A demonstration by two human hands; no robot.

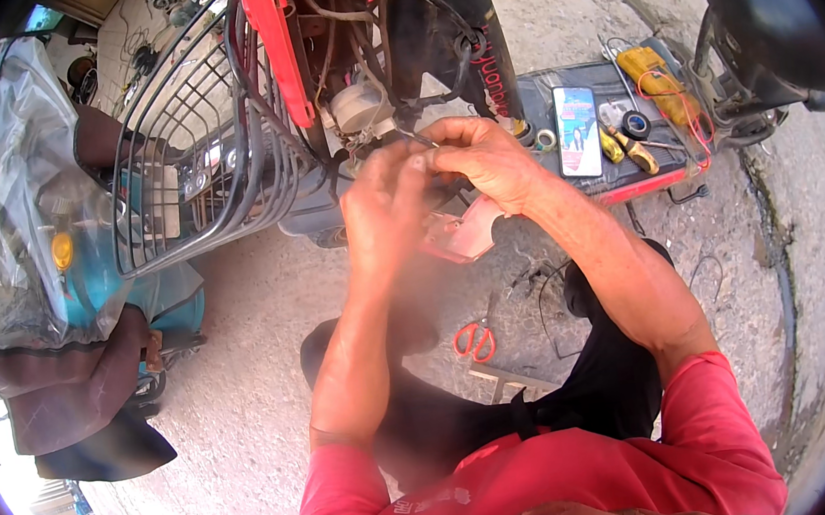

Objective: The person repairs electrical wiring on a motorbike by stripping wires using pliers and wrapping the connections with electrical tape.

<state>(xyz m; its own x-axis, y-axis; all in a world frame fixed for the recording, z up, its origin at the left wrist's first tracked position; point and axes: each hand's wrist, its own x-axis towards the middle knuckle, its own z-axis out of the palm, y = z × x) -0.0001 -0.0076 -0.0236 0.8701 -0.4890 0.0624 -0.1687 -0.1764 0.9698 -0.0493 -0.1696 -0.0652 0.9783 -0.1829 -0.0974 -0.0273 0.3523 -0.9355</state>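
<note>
My left hand and my right hand meet in front of the opened front of a red scooter. Both have bent fingers pressed together around something thin, perhaps a wire, at the exposed wiring; the fingers hide most of it. Just behind my left hand sits a round grey metal part. Below my hands a red and pale plastic panel shows. Orange-handled scissors lie on the ground between my legs.
A black wire basket juts out at the left, beside a clear plastic cover. To the right, the black footboard holds a phone, yellow-handled pliers, black tape and a yellow multimeter. A black seat stands beyond.
</note>
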